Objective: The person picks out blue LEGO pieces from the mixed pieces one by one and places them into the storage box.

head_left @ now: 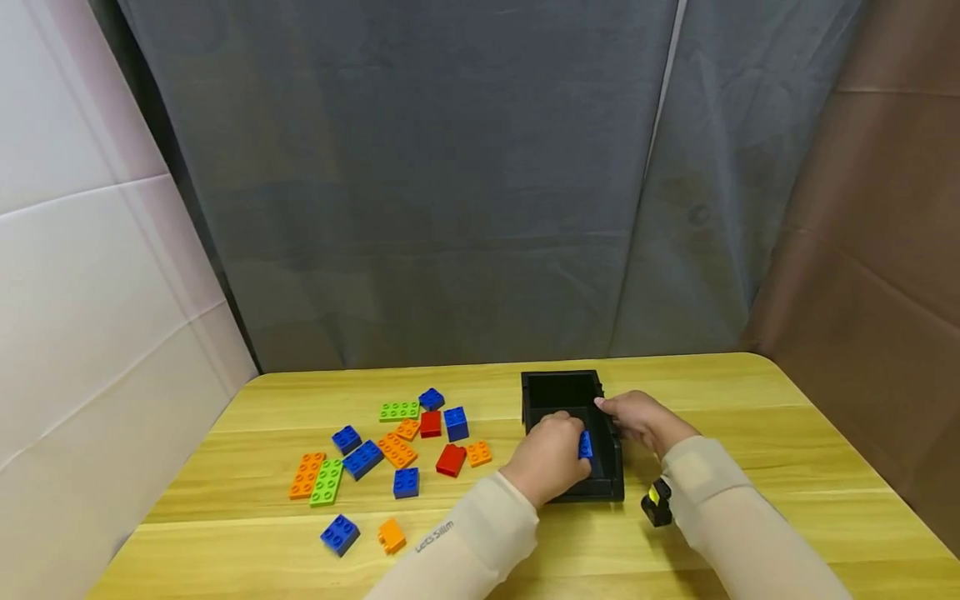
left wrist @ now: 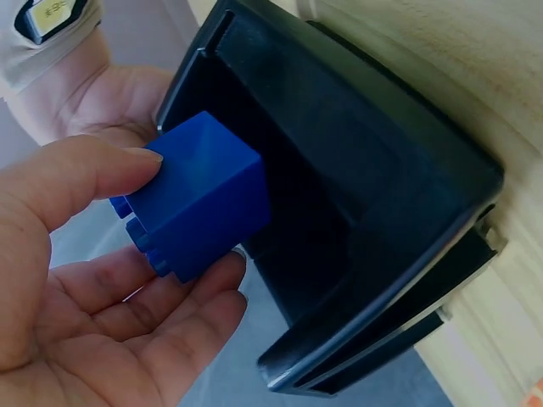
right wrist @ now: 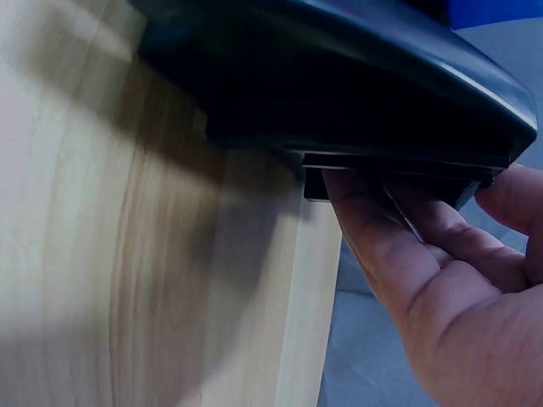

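Since the blue block (left wrist: 204, 199), low and right of centre in the head view at the opening of the black box (left wrist: 356, 144), looks light, stiff and sturdy, its smooth flat sides should suit the left grip (head_left: 549, 457) pinching it, while the right grip (head_left: 643, 422) holds the box's edge.

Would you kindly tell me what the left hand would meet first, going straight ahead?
Probably the inside of the black plastic bin, the held blue plastic block leading; depth is unclear.
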Motion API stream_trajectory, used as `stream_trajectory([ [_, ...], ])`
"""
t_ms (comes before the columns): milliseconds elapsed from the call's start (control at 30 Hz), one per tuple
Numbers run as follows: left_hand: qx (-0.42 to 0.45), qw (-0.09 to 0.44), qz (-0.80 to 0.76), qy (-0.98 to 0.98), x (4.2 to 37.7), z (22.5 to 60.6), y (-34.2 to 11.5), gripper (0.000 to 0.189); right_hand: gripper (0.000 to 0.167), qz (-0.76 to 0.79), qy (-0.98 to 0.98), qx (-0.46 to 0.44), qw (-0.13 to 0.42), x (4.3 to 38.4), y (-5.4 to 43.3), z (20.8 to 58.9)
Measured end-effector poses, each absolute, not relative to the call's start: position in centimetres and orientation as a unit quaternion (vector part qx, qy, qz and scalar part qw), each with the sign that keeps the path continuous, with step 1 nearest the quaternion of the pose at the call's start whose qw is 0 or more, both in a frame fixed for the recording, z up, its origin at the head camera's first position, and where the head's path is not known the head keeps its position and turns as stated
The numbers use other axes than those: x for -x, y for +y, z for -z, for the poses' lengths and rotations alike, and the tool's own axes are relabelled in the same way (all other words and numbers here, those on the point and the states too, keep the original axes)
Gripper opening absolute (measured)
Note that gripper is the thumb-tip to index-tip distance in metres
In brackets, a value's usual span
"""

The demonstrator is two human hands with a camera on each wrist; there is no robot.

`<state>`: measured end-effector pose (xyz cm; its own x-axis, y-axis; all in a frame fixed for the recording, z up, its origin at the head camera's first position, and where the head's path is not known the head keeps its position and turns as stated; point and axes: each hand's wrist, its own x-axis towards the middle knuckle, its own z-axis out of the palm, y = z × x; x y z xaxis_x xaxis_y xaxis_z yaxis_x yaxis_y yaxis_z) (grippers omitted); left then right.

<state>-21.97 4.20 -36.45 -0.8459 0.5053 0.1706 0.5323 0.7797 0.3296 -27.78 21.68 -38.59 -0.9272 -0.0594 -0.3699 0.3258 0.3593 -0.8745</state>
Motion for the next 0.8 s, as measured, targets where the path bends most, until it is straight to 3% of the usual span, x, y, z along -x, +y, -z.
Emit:
stream_trajectory([
  [800,0.236,-0.024,0.189,-0.953,23.3,37.6,5.9,0.037,0.042,0.561,0.806,-0.091,0.164,28.1,21.4,38.6],
])
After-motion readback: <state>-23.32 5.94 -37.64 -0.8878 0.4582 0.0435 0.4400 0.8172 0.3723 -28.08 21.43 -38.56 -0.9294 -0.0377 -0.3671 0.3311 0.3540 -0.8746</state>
